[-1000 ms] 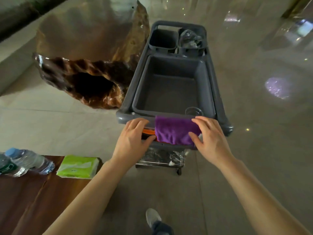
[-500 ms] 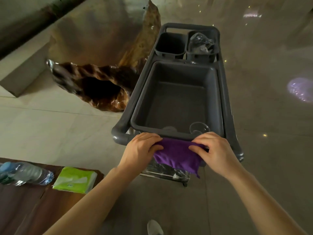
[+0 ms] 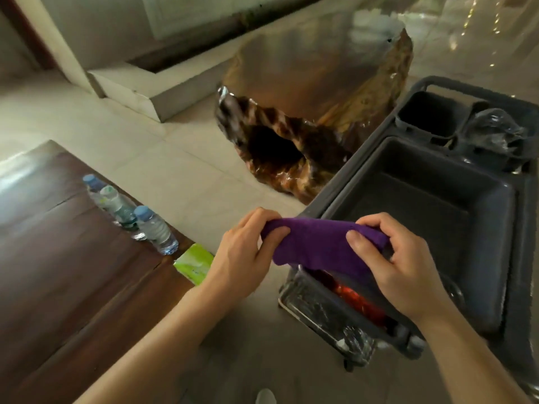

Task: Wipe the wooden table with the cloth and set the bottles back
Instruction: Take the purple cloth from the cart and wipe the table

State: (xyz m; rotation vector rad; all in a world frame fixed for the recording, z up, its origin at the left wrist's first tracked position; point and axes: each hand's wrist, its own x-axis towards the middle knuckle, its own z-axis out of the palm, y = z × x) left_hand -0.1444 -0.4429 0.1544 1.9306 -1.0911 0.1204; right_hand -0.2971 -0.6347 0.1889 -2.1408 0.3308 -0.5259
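Note:
A purple cloth [image 3: 318, 246] hangs stretched between both hands, lifted off the cart's near edge. My left hand [image 3: 242, 258] grips its left end and my right hand [image 3: 399, 266] grips its right end. The dark wooden table [image 3: 58, 272] fills the lower left. Three clear water bottles [image 3: 128, 214] stand in a row near its right edge; two have blue caps and the middle one a pale cap. A green tissue pack [image 3: 194, 262] lies at the table's edge, partly behind my left wrist.
A grey plastic cart [image 3: 507, 258] with a deep tub stands on the right, with two small bins at its far end, one holding crumpled plastic. A glossy brown root-wood stump [image 3: 306, 112] sits beyond it on the tiled floor. A shoe tip shows at the bottom.
Both hands have lifted the purple cloth off the cart's handle edge and toward me. The view has swung left, so more of the wooden table and the bottles shows.

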